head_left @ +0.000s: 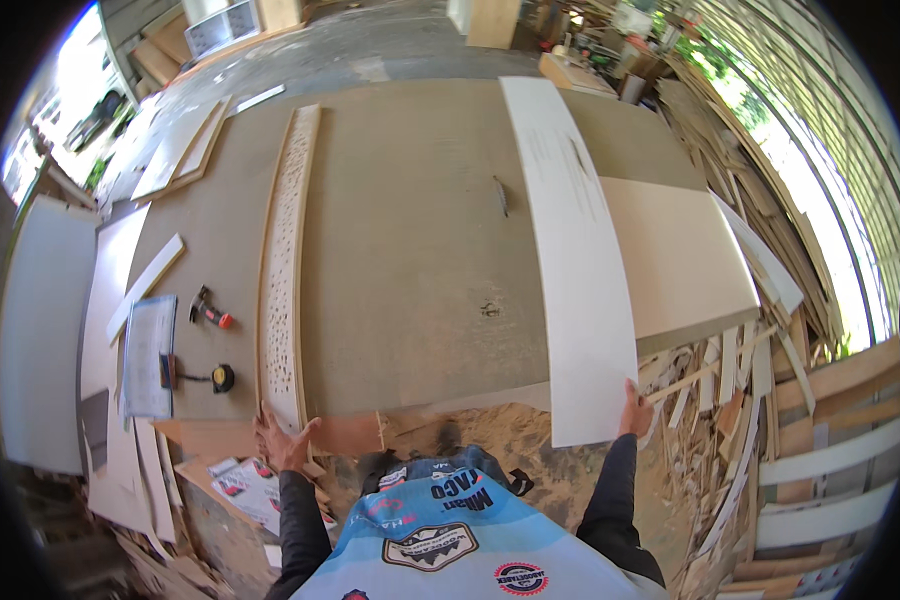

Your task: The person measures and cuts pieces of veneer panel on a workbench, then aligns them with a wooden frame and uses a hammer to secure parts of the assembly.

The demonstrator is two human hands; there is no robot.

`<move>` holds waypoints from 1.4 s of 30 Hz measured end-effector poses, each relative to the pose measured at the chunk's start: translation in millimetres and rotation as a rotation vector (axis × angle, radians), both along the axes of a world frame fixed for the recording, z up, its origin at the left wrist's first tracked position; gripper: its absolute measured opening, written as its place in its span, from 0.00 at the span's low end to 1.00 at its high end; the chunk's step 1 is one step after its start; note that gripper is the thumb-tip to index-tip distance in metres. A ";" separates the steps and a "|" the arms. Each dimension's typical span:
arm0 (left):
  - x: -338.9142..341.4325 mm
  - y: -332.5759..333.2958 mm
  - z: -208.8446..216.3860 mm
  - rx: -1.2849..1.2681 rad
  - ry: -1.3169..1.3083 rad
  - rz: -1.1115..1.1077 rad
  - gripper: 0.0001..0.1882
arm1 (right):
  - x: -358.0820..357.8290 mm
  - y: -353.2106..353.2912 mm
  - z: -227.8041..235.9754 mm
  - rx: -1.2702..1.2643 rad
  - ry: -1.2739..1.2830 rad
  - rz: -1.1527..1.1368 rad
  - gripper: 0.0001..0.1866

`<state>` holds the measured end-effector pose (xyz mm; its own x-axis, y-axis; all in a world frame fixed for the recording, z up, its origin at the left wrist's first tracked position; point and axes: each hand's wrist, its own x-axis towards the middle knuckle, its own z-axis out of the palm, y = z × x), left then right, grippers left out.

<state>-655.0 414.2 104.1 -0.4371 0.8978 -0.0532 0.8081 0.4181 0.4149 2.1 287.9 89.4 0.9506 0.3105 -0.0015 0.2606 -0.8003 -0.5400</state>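
A long narrow board (288, 240) with raised pale edges and a speckled, dotted face lies lengthwise on the left half of a large brown work surface (420, 250). My left hand (285, 442) grips its near end, thumb on the right side and fingers on the left. Over the right part of the surface lies a long white board (580, 290) with dark scuffs toward its far end, its near end jutting past the surface's edge. My right hand (634, 410) holds the white board by its right edge near that end; its underside fingers are hidden.
Left of the narrow board are a hammer (210, 308), a tape measure (222, 378) and a clipboard (150, 355). A slim dark pen-like tool (501, 196) lies between the boards. A pale panel (670, 255) rests at right. Wood offcuts (715, 385) pile up beside sawdust (490, 435) below.
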 end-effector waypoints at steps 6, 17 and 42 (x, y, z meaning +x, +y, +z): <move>6.4 5.2 6.9 -0.063 0.005 0.038 0.62 | 62.8 -26.5 -60.6 -0.155 0.065 -0.124 0.34; 1.8 1.4 -2.6 -0.009 0.055 0.052 0.57 | -304.0 102.5 12.2 0.057 0.391 1.177 0.14; 34.0 -4.8 -7.9 -0.128 -0.555 -0.449 0.38 | -396.1 85.2 116.8 0.165 0.584 0.977 0.14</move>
<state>-621.0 409.4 96.1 0.0946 0.9562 -0.2769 0.5974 0.1680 0.7841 -394.1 373.1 206.2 0.1720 0.9519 -0.2535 0.4065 -0.3030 -0.8620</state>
